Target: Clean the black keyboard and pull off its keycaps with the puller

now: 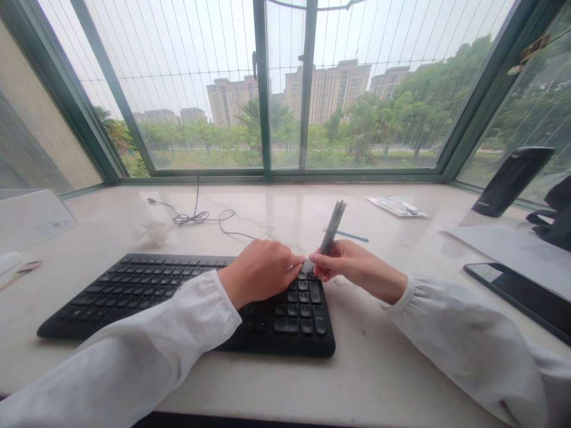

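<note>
A black keyboard [147, 303] lies on the pale countertop, its number pad towards the right. My left hand [261, 270] rests over its right half, with thumb and forefinger closed together near the top of the number pad. Whatever is between those fingertips, if anything, is too small to make out. My right hand [352, 267] grips a flat dark grey stick-like tool [333, 226], tilted with its upper end in the air. The tool's lower end is hidden by the fingers, close to the keyboard's upper right corner and a small grey patch beside the left fingertips.
Behind the keyboard lie a coiled black cable [191, 218], crumpled clear plastic [154, 232], a thin blue stick [353, 236] and a small plastic packet [397, 207]. To the right are a phone [521, 297], white paper [504, 246] and a black case [513, 181]. Windows [285, 172] border the back.
</note>
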Motion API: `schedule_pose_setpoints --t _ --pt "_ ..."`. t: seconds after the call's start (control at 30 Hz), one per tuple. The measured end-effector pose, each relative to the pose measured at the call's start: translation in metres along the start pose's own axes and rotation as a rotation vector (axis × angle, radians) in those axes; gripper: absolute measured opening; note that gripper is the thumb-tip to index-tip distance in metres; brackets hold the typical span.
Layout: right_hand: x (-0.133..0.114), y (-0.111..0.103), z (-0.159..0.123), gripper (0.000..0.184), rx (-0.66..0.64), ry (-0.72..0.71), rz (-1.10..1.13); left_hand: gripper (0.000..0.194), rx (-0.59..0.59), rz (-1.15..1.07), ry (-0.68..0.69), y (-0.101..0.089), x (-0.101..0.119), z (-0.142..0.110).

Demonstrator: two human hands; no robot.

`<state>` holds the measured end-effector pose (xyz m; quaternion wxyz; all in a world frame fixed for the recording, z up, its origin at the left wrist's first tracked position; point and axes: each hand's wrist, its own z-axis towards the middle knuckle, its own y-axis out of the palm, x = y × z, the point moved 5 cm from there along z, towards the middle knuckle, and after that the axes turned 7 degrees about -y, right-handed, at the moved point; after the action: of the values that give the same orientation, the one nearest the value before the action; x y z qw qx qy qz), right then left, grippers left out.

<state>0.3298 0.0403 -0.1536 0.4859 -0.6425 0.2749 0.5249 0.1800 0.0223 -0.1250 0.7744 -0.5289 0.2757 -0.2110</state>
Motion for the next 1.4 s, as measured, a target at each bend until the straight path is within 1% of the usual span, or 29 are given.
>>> schedule_pose_setpoints --t 0.07,0.17,0.23,0.3,0.37,0.47,0.6,0.7,0.83,0.97,1.4 --pt "-0.005 0.001 -0.002 0.027 0.007 -0.064 -0.11 0.032 0.005 -0.002 -0.001 0.0 -0.001 0.0" --pt "-0.014 0.003 -0.008 0.027 0.036 -0.197 -0.293 0.032 0.003 -0.02 0.002 0.001 -0.001 -0.001" --pt "-0.017 0.005 -0.011 0.026 0.04 -0.247 -0.331 0.032 0.001 -0.03 0.002 0.001 -0.001 -0.001" --pt "-0.018 0.006 -0.011 0.026 0.031 -0.256 -0.312 0.032 0.0 -0.027 0.001 0.001 -0.001 -0.001" --pt "-0.017 0.006 -0.009 0.027 0.027 -0.228 -0.274 0.031 0.004 -0.019 0.001 0.001 -0.001 0.0" --pt "-0.013 0.003 -0.005 0.029 0.025 -0.148 -0.178 0.032 0.014 -0.011 0.002 0.001 -0.001 0.0" --pt "-0.004 0.001 -0.002 0.03 0.003 -0.038 0.038 0.032 0.009 -0.014 -0.001 0.001 -0.001 0.0" --pt "0.004 0.0 -0.001 0.027 0.024 0.067 0.221 0.032 -0.006 -0.022 -0.007 0.001 0.0 0.0" --pt "0.012 0.0 -0.001 0.027 0.051 0.178 0.363 0.033 -0.01 -0.024 -0.01 0.001 0.0 -0.001" --pt "0.013 0.002 -0.001 0.029 0.053 0.222 0.434 0.033 -0.008 -0.017 -0.013 0.0 -0.001 -0.001" --pt "0.015 0.002 -0.003 0.029 0.069 0.296 0.477 0.035 -0.02 -0.028 -0.015 -0.001 0.0 0.0"
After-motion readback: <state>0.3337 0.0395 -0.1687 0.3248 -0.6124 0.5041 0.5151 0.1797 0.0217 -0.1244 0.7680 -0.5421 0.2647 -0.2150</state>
